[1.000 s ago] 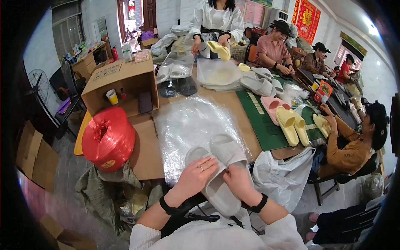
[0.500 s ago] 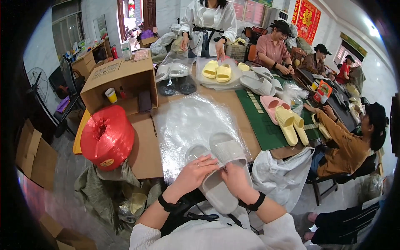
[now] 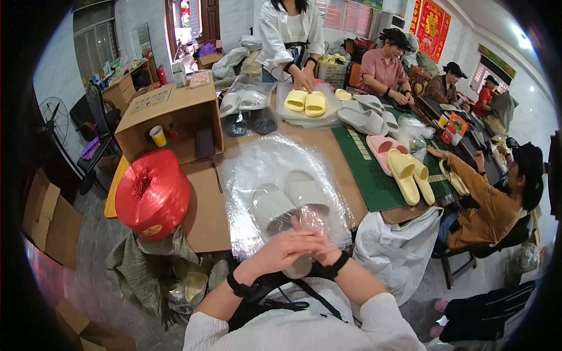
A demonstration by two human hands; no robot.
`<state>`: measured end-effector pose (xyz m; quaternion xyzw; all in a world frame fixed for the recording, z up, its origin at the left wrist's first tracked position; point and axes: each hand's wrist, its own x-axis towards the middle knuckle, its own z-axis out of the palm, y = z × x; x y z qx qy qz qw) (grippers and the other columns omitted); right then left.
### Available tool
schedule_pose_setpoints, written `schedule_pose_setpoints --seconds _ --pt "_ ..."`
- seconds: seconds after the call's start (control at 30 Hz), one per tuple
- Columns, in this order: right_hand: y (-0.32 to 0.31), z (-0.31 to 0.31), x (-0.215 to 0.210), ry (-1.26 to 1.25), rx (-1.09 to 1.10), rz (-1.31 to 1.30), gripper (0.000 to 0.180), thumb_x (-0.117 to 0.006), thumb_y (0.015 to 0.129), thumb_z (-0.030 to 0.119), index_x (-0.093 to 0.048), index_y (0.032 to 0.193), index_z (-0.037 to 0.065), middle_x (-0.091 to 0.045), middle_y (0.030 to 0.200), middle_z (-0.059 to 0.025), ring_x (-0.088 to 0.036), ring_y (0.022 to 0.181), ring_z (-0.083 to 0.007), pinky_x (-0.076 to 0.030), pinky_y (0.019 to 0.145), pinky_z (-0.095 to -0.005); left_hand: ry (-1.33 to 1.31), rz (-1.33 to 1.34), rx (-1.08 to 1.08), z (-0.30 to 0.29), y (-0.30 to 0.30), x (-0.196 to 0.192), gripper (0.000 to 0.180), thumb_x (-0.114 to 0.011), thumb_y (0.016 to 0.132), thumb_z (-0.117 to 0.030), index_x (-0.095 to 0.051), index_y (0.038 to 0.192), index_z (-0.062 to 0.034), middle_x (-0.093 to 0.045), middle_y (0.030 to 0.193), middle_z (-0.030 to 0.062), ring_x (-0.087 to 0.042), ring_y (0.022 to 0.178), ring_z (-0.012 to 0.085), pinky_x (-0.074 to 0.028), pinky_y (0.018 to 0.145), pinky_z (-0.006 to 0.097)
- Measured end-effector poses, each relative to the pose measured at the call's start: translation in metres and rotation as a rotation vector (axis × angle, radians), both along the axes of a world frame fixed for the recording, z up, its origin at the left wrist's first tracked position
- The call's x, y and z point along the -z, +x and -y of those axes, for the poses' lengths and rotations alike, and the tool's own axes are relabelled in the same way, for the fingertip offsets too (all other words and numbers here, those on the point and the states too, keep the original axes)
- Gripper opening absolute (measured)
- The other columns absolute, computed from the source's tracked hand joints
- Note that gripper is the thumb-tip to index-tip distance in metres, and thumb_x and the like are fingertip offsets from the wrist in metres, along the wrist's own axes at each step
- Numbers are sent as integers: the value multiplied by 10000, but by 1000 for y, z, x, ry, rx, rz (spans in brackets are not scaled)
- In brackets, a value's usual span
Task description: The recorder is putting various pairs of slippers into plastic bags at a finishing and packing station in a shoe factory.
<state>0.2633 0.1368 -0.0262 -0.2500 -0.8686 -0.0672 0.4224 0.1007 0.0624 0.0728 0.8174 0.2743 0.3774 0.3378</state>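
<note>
Now both hands hold the grey slipper (image 3: 301,225) at the clear bag's (image 3: 275,169) mouth: left hand (image 3: 281,251) clasping, right hand (image 3: 325,248) gripping; slide it flat beside its mate; avoid creasing the film.

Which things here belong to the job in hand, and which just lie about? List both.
In hand: left hand and right hand, both on the grey slippers inside the clear plastic bag.

Lying about: red twine roll, cardboard box, yellow slippers, white sack.

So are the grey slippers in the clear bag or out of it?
In: the grey slippers show through the clear bag, and both hands pinch its near end.
</note>
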Motion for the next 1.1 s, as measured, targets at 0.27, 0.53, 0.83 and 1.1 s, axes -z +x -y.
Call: schedule_pose_setpoints --seconds 0.27,0.53,0.83,1.1 --pt "-59 -62 2 -126 142 -254 268 -630 891 230 -565 829 -22 -606 719 -234 -629 679 -413 -482 614 -491 -141 94 74 -4 -22 -3 345 -568 874 76 -707 1165 -44 -673 1273 92 -544 1306 311 -423 1087 387" --pt "-90 -97 -37 -647 467 -316 312 -625 896 256 -625 839 -51 -656 791 -300 -660 772 -464 -521 717 -529 3 0 6 7 -45 -10 319 -594 861 49 -714 1133 -65 -692 1228 71 -578 1261 300 -444 1064 405" --pt "-52 -2 -32 -431 268 -39 562 -722 856 238 -506 1334 38 -491 1287 -259 -475 1206 -409 -467 936 -482 -75 78 -260 24 -88 -2 363 -753 795 -113 -694 1146 -36 -621 1332 151 -596 1220 296 -439 1042 403" --pt "95 74 -69 -1193 -118 -430 225 -667 934 189 -690 801 9 -614 623 1 -588 605 -88 -464 569 -242 -539 56 -940 11 -133 60 355 -624 957 -311 -696 1065 20 -706 837 87 -669 768 170 -523 704 304"
